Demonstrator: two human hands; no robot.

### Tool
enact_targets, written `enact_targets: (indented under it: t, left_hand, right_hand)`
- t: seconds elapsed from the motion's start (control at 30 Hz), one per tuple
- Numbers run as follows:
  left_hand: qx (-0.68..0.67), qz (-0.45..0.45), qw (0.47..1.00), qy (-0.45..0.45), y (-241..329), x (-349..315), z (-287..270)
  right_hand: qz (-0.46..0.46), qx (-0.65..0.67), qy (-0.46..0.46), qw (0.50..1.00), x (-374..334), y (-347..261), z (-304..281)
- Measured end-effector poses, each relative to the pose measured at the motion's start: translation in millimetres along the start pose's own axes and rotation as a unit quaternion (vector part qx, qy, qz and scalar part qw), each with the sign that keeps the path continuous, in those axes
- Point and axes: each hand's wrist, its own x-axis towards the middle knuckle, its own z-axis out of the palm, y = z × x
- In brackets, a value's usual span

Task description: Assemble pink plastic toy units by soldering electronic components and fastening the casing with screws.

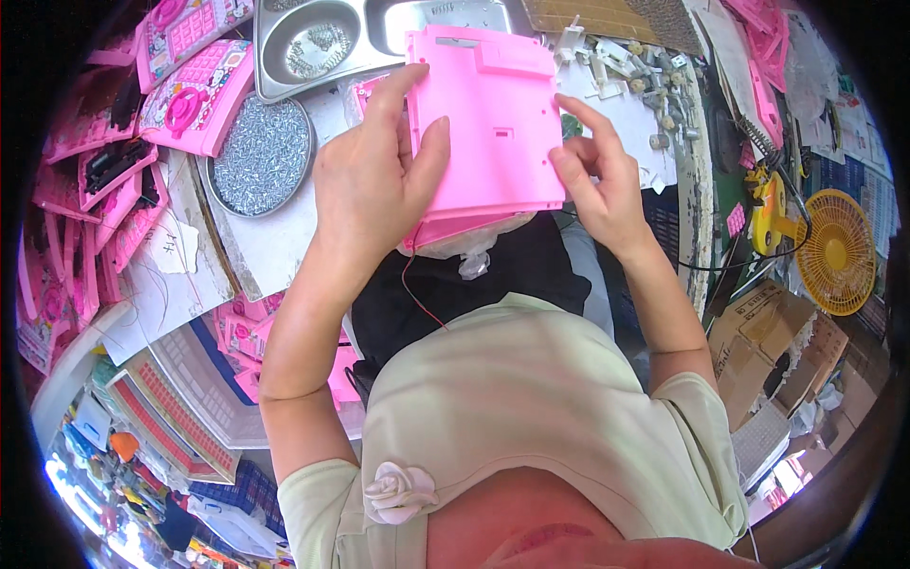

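Between my hands is a flat pink plastic housing [483,142], roughly square, with a small slot near its middle and a raised block along its far edge. My left hand [374,171] grips its left side, with the thumb lying over the face and the index finger at the upper left edge. At the right edge, my right hand [602,175] holds it with thumb and index finger; its other fingers are curled. Another pink part shows just beneath the near edge, above a clear plastic bag [474,261]. A thin red wire [409,280] hangs down from the lower left corner.
A round dish of screws [261,156] and a metal tray [313,47] with small parts stand left and beyond. Pink toy pieces [95,209] pile up far left. Small white and metal parts [635,81] lie at the back right. A yellow fan [834,251] is at right.
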Motion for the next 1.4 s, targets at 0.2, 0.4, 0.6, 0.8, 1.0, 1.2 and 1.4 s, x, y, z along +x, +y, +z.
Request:
enact_targets:
  t: [0.2,0.4,0.6,0.8,1.0,1.2,1.4]
  left_hand:
    - [-0.150,-0.100,0.983,0.023,20,29,-6]
    - [0.004,-0.001,1.000,0.001,7,19,-11]
    - [0.003,-0.076,0.997,-0.018,-4,-29,-6]
    - [-0.054,-0.136,0.989,0.006,-8,-48,-5]
    - [-0.014,-0.172,0.984,0.030,1,-66,1]
    - [-0.002,-0.159,0.987,0.007,-14,-73,2]
    - [-0.098,-0.239,0.959,-0.114,-16,-63,-31]
  right_hand:
    - [0.063,0.195,0.039,0.978,32,-19,-15]
    - [0.001,-0.003,0.016,1.000,12,-5,-3]
    - [-0.005,-0.101,-0.027,0.995,8,-2,14]
    - [-0.093,-0.113,-0.076,0.986,21,-4,14]
    - [-0.137,-0.156,-0.109,0.972,26,-3,10]
    - [-0.138,-0.271,-0.135,0.943,22,-19,13]
    - [-0.132,-0.450,-0.236,0.851,32,-44,8]
